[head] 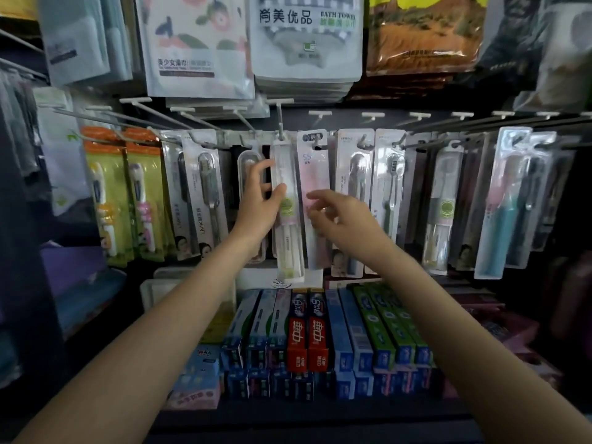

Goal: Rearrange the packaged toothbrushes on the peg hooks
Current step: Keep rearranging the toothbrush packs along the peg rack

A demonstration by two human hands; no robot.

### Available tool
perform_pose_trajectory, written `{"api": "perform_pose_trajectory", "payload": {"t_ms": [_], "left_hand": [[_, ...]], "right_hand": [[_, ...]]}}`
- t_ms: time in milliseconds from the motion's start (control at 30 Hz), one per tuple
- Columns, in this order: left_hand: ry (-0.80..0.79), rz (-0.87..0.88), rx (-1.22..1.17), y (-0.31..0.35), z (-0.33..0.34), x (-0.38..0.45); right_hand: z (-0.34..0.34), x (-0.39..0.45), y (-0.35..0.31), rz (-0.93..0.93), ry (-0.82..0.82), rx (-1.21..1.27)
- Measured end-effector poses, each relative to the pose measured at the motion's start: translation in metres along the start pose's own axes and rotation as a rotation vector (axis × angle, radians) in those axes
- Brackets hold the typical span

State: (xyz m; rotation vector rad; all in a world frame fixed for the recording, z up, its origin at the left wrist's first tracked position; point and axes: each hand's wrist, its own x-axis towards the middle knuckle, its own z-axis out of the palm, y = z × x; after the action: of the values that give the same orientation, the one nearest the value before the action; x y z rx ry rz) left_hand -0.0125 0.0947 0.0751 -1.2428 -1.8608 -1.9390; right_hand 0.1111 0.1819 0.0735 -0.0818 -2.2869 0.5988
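A row of packaged toothbrushes hangs from peg hooks (280, 123) across the display. A clear pack with a white toothbrush (286, 174) hangs on the centre hook. My left hand (261, 203) holds this pack, thumb on its front and fingers behind its left edge. Just to the right hangs a pink toothbrush pack (315, 168). My right hand (339, 216) is in front of the pink pack's lower half, fingers loosely curled, blurred, and holding nothing that I can see.
Toothpaste boxes (309, 331) fill the shelf below the hooks. Packaged bath towels (307, 36) hang above. More toothbrush packs hang left (137, 200) and right (499, 203). A dark upright panel (19, 251) stands at the far left.
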Motion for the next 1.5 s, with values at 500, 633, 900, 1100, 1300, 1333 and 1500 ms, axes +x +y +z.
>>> {"api": "perform_pose_trajectory", "payload": {"t_ms": [500, 633, 900, 1100, 1300, 1333, 1500], "left_hand": [[0.209, -0.074, 0.396, -0.05, 0.043, 0.034], [0.359, 0.065, 0.322, -0.038, 0.044, 0.016], [0.11, 0.5, 0.606, -0.006, 0.085, -0.037], [0.024, 0.517, 0.781, -0.027, 0.099, -0.045], [-0.014, 0.503, 0.772, -0.024, 0.109, -0.047], [-0.025, 0.493, 0.745, -0.023, 0.109, -0.049], [-0.009, 0.478, 0.653, -0.02, 0.091, -0.059]], "right_hand": [[-0.101, -0.047, 0.104, 0.255, 0.556, -0.214], [-0.096, -0.043, 0.133, 0.364, 0.451, -0.378], [-0.08, -0.02, 0.146, 0.43, 0.459, -0.379], [-0.088, -0.035, 0.134, 0.243, 0.576, -0.196], [-0.112, -0.046, 0.112, 0.006, 0.628, -0.208], [-0.115, -0.047, 0.106, -0.044, 0.619, -0.244], [-0.103, -0.053, 0.078, -0.227, 0.413, -0.422]]}}
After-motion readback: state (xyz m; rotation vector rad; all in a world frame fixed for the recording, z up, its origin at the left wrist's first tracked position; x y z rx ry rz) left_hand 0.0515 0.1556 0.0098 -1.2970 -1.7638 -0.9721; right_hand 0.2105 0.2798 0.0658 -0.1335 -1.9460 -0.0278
